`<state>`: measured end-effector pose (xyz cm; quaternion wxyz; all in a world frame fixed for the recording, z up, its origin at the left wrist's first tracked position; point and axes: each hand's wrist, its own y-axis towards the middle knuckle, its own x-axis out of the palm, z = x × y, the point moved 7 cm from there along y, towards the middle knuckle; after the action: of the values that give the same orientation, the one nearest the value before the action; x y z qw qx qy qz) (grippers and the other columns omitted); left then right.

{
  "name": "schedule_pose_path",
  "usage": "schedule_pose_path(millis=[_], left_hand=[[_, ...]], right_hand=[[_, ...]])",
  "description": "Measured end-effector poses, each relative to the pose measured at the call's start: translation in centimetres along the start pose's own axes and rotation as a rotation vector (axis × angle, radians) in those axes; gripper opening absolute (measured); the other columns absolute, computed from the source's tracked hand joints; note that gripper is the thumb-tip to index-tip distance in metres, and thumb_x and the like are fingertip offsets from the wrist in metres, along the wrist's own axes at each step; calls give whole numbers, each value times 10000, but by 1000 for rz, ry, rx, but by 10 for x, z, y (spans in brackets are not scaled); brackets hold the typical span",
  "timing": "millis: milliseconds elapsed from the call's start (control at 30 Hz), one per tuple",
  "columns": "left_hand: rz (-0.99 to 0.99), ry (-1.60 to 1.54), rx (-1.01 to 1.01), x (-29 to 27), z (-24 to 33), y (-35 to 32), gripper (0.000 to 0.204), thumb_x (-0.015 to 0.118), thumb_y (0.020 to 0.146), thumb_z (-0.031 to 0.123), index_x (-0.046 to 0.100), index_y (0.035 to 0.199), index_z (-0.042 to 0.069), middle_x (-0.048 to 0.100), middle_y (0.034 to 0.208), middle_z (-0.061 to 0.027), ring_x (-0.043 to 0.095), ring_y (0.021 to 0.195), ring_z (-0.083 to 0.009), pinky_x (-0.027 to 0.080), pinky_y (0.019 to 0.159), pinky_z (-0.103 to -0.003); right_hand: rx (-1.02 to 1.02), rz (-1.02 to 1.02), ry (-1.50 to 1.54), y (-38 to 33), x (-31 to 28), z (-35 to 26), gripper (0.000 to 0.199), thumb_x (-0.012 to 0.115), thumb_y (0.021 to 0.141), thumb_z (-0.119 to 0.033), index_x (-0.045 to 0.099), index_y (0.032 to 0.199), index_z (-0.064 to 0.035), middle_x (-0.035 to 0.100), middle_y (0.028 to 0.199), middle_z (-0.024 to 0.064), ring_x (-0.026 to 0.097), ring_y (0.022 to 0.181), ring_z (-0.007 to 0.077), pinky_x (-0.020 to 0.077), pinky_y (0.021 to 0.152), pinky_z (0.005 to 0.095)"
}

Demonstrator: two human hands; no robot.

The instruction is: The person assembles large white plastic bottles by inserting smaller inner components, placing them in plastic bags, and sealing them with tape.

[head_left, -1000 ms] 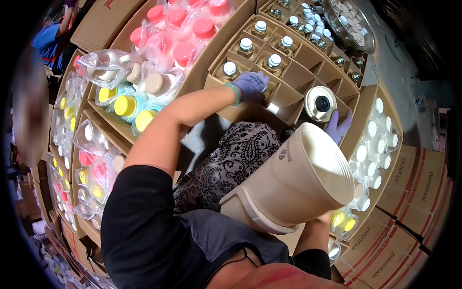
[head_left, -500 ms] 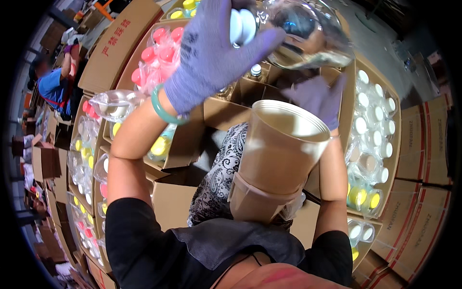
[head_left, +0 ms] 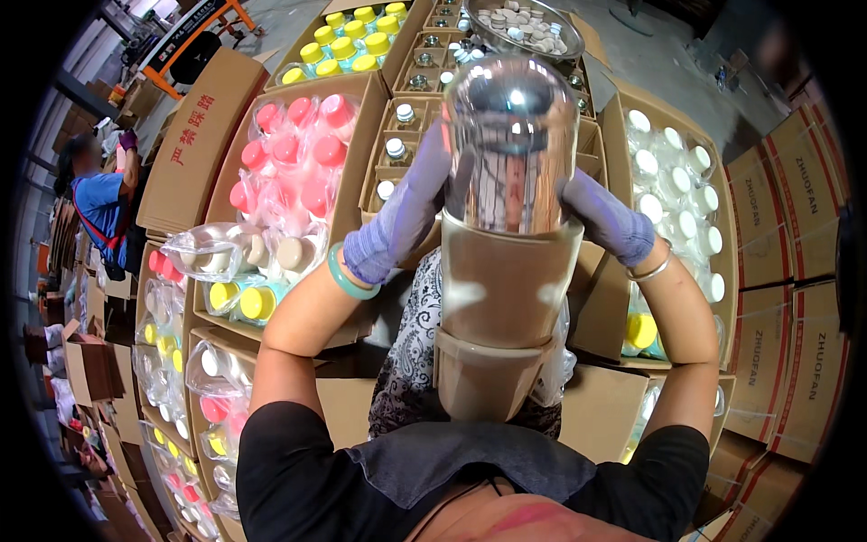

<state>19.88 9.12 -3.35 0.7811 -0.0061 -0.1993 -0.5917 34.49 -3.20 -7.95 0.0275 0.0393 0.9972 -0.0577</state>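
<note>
A silver mirrored vacuum-flask liner (head_left: 510, 135) stands upright with its rounded end on top and its lower part inside a beige plastic flask shell (head_left: 506, 289). The shell rests between my legs, and a wider beige piece surrounds its lower part. My left hand (head_left: 406, 208), in a purple glove, is closed against the left side of the liner, its fingertips partly hidden behind it. On the opposite side my gloved right hand (head_left: 610, 217) presses its fingers to the liner near the shell's rim. Both of my wrists wear bracelets.
Beyond my hands is a divided carton (head_left: 375, 172) with capped necks in its cells, and a metal bowl (head_left: 578, 41) of small round pieces. Cartons of pink-capped (head_left: 330, 149), yellow-capped (head_left: 364, 63) and white-capped (head_left: 684, 223) items flank me. A person in blue (head_left: 104, 199) is far left.
My left hand, raised and spread over the divided carton beside a blurred shiny object, has come down. My right hand has also moved. Both now hold the liner, which sits in the shell's mouth.
</note>
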Motion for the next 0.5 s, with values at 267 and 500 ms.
schedule_pose_path(millis=[267,500], left_hand=[[5,48,40,-6,-39,-35,826,491,1030,399,36,1591,-2,172,1630,-246,209,1515,-318,184,1219,-430],[-44,354,78,1,-32,-44,791,584,970,172,123,1585,-13,220,1632,-208,252,1506,-302,219,1207,-402]], right_hand=[[-276,-87,-376,1,-3,-45,591,506,1008,-394,461,1464,-20,571,1397,155,548,1281,262,416,1096,385],[162,-423,-910,23,43,-89,368,721,860,-317,695,1117,-54,705,890,114,668,763,206,544,789,358]])
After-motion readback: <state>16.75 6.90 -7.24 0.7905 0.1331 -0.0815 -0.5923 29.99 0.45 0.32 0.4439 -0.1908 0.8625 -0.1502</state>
